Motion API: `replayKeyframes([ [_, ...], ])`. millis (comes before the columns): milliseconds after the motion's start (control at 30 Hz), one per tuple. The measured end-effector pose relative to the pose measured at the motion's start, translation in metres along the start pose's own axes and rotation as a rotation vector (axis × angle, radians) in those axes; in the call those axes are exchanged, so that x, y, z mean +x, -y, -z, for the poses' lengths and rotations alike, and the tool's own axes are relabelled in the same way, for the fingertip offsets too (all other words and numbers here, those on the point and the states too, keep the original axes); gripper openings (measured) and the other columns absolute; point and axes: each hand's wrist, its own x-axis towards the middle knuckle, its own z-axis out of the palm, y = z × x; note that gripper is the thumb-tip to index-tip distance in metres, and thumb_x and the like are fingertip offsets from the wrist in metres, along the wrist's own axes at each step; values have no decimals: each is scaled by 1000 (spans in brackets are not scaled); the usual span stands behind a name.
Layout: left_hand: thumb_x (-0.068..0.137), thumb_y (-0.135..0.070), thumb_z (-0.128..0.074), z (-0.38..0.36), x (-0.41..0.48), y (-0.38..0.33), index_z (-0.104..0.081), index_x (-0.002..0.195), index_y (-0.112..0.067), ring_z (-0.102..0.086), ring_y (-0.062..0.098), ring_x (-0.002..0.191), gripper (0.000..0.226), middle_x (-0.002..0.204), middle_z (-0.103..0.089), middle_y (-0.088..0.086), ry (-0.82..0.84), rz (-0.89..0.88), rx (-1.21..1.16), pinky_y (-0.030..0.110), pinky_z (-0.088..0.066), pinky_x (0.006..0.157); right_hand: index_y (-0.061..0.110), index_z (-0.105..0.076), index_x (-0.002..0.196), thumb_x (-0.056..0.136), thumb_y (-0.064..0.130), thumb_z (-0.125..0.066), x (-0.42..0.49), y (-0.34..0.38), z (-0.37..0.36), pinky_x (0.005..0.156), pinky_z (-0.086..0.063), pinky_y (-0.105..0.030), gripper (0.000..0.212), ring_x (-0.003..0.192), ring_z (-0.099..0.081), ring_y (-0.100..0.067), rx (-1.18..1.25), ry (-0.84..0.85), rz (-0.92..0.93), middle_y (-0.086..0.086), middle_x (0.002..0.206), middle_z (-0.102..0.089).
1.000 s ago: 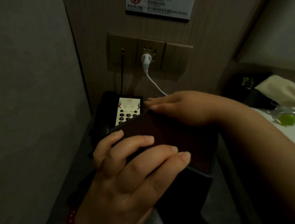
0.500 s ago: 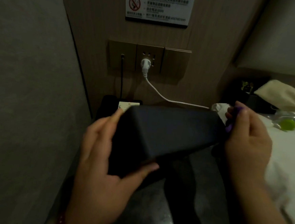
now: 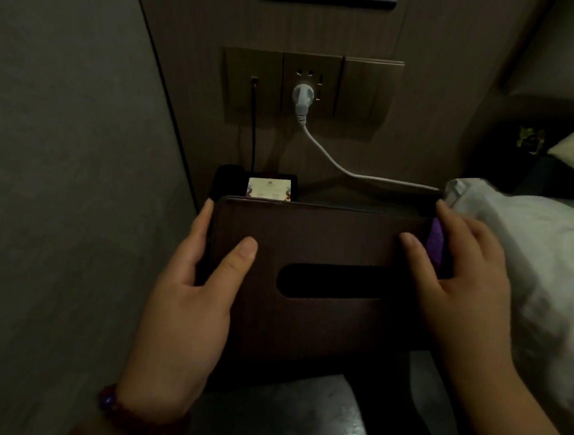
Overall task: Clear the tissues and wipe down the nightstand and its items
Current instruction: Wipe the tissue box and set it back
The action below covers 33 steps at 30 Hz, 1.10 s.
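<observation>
A dark brown tissue box (image 3: 325, 241) with an oval slot (image 3: 345, 283) faces up in the middle of the view, held above the grey nightstand top (image 3: 283, 419). My left hand (image 3: 190, 299) grips its left end, thumb on top and fingers round the side. My right hand (image 3: 458, 285) holds the right end and presses a purple cloth (image 3: 436, 243) against it. No tissue shows in the slot.
A black telephone (image 3: 257, 187) stands behind the box against the wall. A white plug and cable (image 3: 321, 151) run from the socket panel toward the bed. White bedding (image 3: 546, 258) lies right; a grey padded wall (image 3: 58, 182) closes the left.
The tissue box has been turned so its slotted top faces up. Both hands have shifted to its two ends, and the view has dipped lower.
</observation>
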Motion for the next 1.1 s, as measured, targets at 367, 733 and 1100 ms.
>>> replayKeyframes([
  [367, 95, -31, -47, -19, -14, 30, -37, 133, -54, -53, 0, 117, 45, 127, -54, -22, 56, 133, 172, 33, -42, 104, 26, -52, 135, 88, 54, -45, 2, -6, 12, 77, -37, -29, 55, 109, -53, -28, -333, 243, -176, -11, 129, -51],
  [733, 97, -36, -46, -12, -9, 46, -27, 138, -55, -55, 13, 114, 49, 130, -51, -15, 90, 396, 174, 44, -47, 97, 25, -48, 138, 92, 54, -42, -9, -8, -2, 80, -46, -31, 54, 107, -56, -26, -457, 411, -234, -10, 131, -47],
  [1100, 97, -35, -46, -12, -18, 47, -28, 139, -53, -58, 15, 111, 49, 128, -54, -12, 56, 420, 158, 44, -49, 95, 26, -48, 137, 93, 54, -40, -9, -6, 1, 83, -46, -32, 53, 111, -55, -27, -486, 446, -235, -11, 132, -46],
])
